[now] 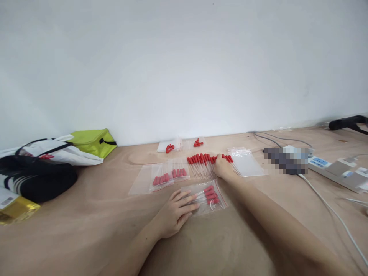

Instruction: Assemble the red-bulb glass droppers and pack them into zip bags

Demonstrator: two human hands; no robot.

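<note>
My left hand (179, 211) lies flat with its fingers stretched over the open end of a clear zip bag (221, 207). Inside that bag are several droppers (211, 194) with red rubber bulbs and thin clear stems. Farther back, my right hand (224, 167) has its fingers curled at a row of loose red-bulbed droppers (198, 158), closed around a bulb; the fingertips are partly hidden. To the left, overlapping zip bags (149, 184) hold more droppers. At the row's right end lies a flat zip bag (247, 165) with no droppers visible in it.
Two small bags with loose red bulbs (169, 148) lie near the wall. A power strip (333, 172) with cables and a partly blurred dark object (284, 161) sit right. On the left are a lime-green bag (93, 142), a white bag (83, 156) and a black item (48, 180).
</note>
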